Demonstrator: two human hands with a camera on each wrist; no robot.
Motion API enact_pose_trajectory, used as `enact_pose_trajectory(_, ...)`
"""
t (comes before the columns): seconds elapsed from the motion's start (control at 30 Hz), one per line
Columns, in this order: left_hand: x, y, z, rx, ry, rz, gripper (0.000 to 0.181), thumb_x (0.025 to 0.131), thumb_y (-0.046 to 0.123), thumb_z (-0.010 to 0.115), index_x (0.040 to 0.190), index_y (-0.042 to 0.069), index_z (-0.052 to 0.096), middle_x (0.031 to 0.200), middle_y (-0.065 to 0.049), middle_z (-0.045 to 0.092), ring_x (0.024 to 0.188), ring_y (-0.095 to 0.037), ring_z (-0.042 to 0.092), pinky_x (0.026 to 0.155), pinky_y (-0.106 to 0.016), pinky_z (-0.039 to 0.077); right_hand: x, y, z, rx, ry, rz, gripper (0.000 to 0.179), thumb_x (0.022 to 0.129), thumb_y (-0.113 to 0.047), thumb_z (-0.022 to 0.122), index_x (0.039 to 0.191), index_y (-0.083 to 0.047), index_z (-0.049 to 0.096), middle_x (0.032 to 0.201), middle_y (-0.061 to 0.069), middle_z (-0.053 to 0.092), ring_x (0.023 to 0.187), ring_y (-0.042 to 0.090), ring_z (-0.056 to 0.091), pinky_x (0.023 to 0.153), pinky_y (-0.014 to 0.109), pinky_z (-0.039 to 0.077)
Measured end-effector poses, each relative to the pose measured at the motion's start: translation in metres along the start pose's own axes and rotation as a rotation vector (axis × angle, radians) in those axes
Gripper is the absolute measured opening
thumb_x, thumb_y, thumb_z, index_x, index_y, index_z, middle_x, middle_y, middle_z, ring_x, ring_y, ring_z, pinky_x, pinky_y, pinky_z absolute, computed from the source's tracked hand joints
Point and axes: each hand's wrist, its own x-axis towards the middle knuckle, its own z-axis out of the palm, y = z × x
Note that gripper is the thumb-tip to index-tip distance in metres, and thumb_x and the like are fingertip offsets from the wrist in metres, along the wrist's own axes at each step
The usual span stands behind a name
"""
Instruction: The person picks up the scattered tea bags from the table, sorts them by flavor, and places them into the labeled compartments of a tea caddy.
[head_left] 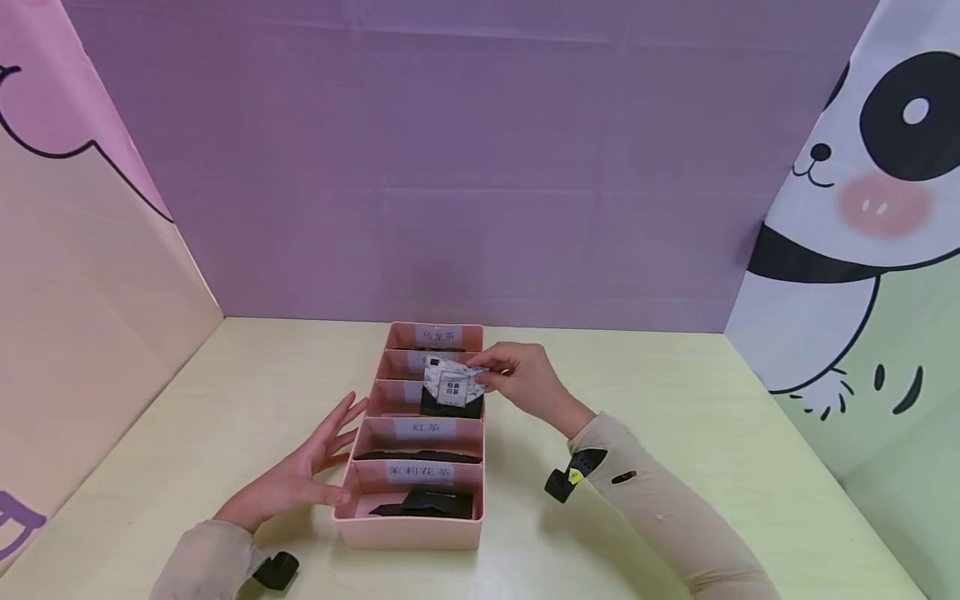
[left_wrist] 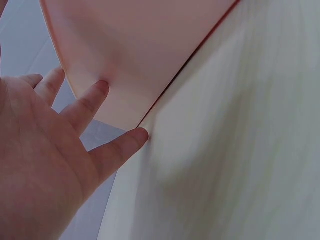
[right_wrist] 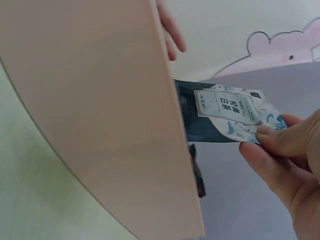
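Observation:
A long pink box (head_left: 405,533), split by dividers into several labelled compartments, stands on the table. My right hand (head_left: 528,379) pinches the patterned end of a tea bag packet (head_left: 453,387) between thumb and fingers. That packet (right_wrist: 225,110) is white and blue over dark, printed "WHITE TEA"; its lower end dips behind the box wall (right_wrist: 100,120) in the right wrist view. Spread along the box's left side is my left hand (head_left: 311,467). In the left wrist view its extended fingers (left_wrist: 97,97) reach the pink wall (left_wrist: 150,30), at least one touching it.
Black packets (head_left: 438,503) lie in the nearest compartment, and more dark packets (head_left: 416,456) in the one behind it. White labels (head_left: 420,472) with Chinese characters mark the dividers. A purple backdrop (head_left: 480,167) rises behind the pale table (head_left: 637,400), with printed panels on both sides.

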Motion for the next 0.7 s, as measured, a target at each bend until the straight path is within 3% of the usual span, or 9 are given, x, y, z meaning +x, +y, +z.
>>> enact_pose_trajectory(0.1, 0.0, 0.0, 0.0, 0.004, 0.003, -0.003, 0.111, 0.086, 0.022, 0.078, 0.161, 0.023, -0.005, 0.166, -0.013, 0.004, 0.136, 0.005, 0.033, 0.103, -0.021, 0.033, -0.002, 0.003, 0.004, -0.006, -0.019, -0.054, 0.018, 0.086, 0.007, 0.073, 0.102, 0.0, 0.077, 0.096, 0.011, 0.074, 0.076, 0.015, 0.069, 0.066, 0.025, 0.057)
enact_pose_trajectory(0.43, 0.001, 0.0, 0.0, 0.008, -0.006, 0.022, 0.11, 0.087, 0.02, 0.077, 0.161, 0.021, -0.005, 0.167, -0.002, 0.008, 0.137, 0.003, 0.033, 0.103, -0.022, 0.034, -0.012, 0.018, 0.012, -0.093, -0.069, -0.35, 0.017, 0.081, 0.012, 0.074, 0.093, 0.0, 0.077, 0.085, 0.007, 0.072, 0.067, 0.009, 0.059, 0.06, 0.019, 0.05)
enact_pose_trajectory(0.57, 0.001, 0.0, 0.0, 0.003, -0.002, 0.009, 0.11, 0.087, 0.021, 0.077, 0.161, 0.022, -0.005, 0.167, -0.009, 0.006, 0.137, 0.004, 0.033, 0.104, -0.02, 0.034, -0.016, 0.025, 0.017, -0.101, -0.085, -0.375, 0.018, 0.08, 0.013, 0.074, 0.092, 0.0, 0.076, 0.084, 0.007, 0.072, 0.071, 0.011, 0.064, 0.066, 0.018, 0.053)
enact_pose_trajectory(0.7, 0.0, -0.002, 0.0, -0.003, -0.003, 0.01, 0.11, 0.087, 0.021, 0.077, 0.161, 0.022, -0.005, 0.167, -0.007, 0.006, 0.138, 0.004, 0.033, 0.104, -0.019, 0.033, -0.019, 0.027, 0.021, -0.144, -0.107, -0.388, 0.018, 0.081, 0.012, 0.074, 0.093, -0.001, 0.076, 0.087, 0.006, 0.074, 0.08, 0.015, 0.068, 0.074, 0.021, 0.054)
